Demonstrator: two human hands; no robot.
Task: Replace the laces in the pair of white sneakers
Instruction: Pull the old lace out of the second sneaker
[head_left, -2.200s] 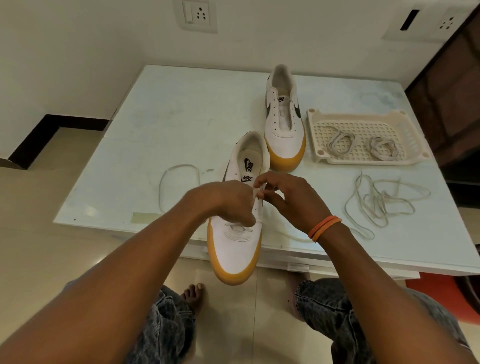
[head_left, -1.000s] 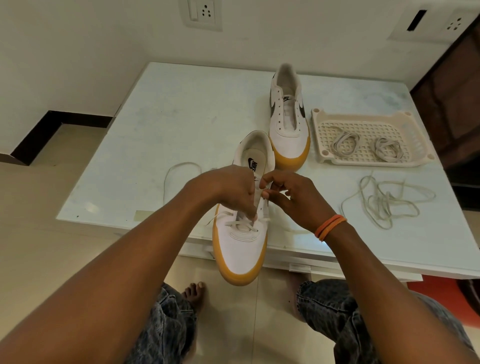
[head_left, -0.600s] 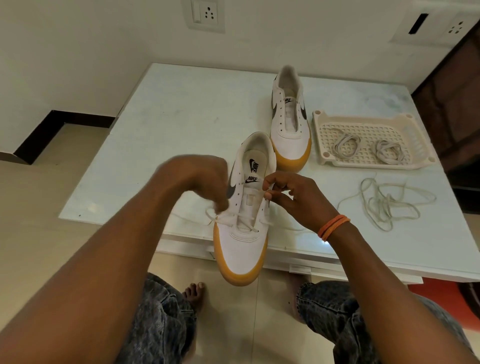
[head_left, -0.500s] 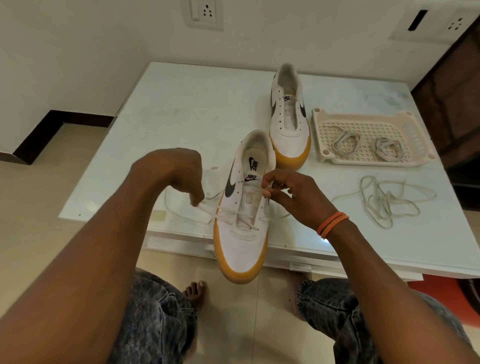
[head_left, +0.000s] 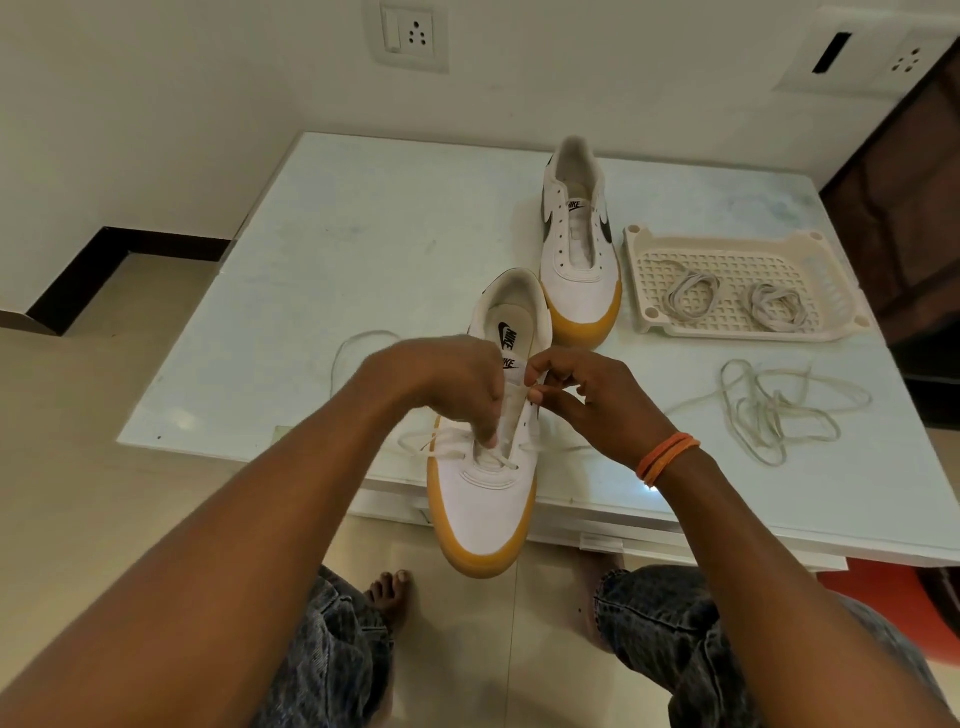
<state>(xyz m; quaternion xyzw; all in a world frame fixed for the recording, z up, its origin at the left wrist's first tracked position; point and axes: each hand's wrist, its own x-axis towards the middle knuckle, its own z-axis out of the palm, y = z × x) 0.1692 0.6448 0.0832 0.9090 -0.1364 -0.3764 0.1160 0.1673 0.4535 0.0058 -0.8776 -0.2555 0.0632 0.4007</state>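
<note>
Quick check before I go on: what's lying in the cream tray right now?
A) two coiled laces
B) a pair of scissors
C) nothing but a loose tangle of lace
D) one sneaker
A: the cream tray holds two coiled laces side by side; the tangled lace lies outside it on the table, nearer the person.

Near sneaker (head_left: 485, 499) overhangs the table (head_left: 363, 249) edge; tray (head_left: 727, 332) right of far sneaker (head_left: 579, 270).

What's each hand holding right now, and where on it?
Right hand pinches the near sneaker at its right eyelet edge. Left hand reaches fingers down into the lacing area at the new lace; its actual grip is hidden.
</note>
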